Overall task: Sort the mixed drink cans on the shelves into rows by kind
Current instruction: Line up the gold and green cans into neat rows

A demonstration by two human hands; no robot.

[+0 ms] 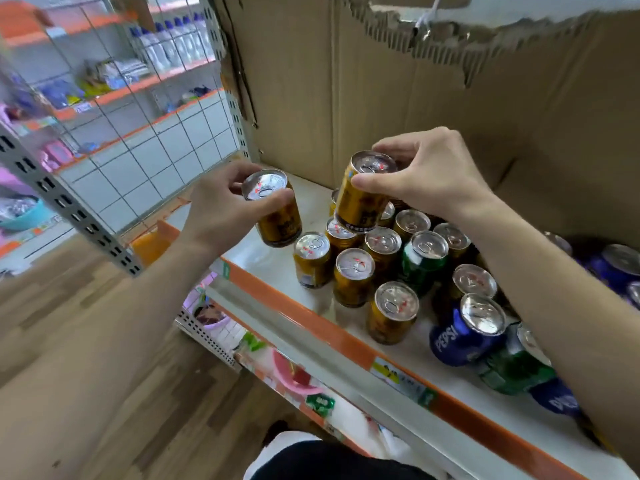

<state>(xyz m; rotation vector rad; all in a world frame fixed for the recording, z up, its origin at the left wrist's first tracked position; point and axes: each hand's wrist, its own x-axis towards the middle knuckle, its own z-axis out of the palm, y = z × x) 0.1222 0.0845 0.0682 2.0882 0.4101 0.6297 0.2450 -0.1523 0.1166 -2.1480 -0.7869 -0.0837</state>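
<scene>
My left hand (221, 206) grips a gold can (277, 220) by its top, held above the left end of the white shelf (270, 258). A second gold can (360, 199) is tilted in my right hand (426, 174), lifted over a cluster of several upright gold cans (353, 277). One green can (420, 261) stands among them. To the right, a blue Pepsi can (464, 332) and another green can (516, 368) sit near my right forearm, with more blue cans (613, 268) farther back.
Torn cardboard (381, 98) lines the back of the shelf. An orange strip (332, 336) runs along the shelf's front edge. A lower shelf (304, 379) holds pink items. A wire-mesh panel (145, 109) and a wooden floor (104, 341) lie to the left.
</scene>
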